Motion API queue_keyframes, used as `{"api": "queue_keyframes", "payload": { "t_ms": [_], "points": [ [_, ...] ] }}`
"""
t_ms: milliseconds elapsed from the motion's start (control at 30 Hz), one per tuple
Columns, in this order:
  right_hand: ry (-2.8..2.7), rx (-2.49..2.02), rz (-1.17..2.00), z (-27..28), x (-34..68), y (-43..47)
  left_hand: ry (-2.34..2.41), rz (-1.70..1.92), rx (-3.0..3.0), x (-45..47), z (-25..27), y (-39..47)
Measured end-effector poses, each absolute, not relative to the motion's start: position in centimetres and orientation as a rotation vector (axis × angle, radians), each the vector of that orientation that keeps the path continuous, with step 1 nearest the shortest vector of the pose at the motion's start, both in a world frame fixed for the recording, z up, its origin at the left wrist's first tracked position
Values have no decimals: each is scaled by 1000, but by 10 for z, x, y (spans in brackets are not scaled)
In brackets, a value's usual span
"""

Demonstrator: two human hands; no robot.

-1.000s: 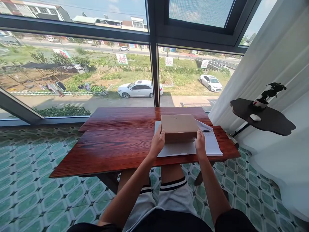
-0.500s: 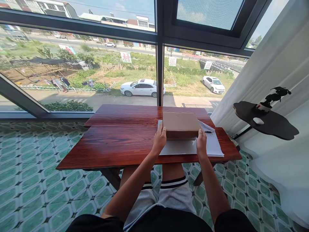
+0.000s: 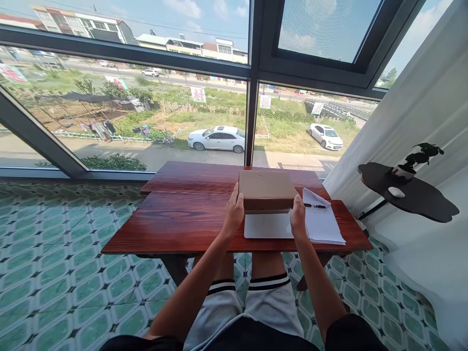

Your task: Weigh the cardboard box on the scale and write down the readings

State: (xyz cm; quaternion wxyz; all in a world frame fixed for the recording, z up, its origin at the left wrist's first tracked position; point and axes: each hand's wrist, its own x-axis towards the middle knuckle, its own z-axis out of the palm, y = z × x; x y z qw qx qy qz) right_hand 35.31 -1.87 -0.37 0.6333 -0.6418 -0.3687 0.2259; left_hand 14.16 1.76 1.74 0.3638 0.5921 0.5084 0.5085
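A closed brown cardboard box [image 3: 266, 190] is held between my two hands, above the table. My left hand [image 3: 234, 210] grips its left side with the thumb toward me. On its right side, my right hand [image 3: 298, 214] is closed in the same way. Below the box lies a flat silver laptop [image 3: 268, 228], shut, with its far part hidden by the box. Just right of my right hand is a stack of white paper [image 3: 323, 224] with a curled top sheet. A black pen [image 3: 315, 205] rests on the paper.
The red-brown wooden table [image 3: 186, 222] stands against a large window. To the right, a small dark side table [image 3: 413, 195] carries a potted plant [image 3: 405, 168] and a white rounded object [image 3: 396, 192]. A white curtain [image 3: 398, 112] hangs behind it.
Both hands have carried the box left relative to the table and laptop. More of the paper stack and the pen now shows. The camera view has also shifted slightly.
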Motion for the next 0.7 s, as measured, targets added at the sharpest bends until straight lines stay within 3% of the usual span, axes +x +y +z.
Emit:
{"api": "queue_keyframes", "payload": {
  "t_ms": [700],
  "points": [
    [-1097,-1337,722,5,251,5,1565,1506,1446,36,22,22]
  ]
}}
